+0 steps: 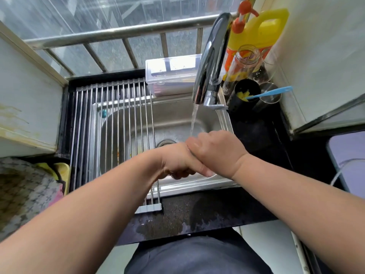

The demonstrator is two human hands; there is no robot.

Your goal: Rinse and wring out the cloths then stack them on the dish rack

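Centre frame, under water [193, 119] from the curved chrome tap [209, 56], the right hand [217, 153] lies pressed across the left hand [175, 161]; whether either grips anything is hidden.
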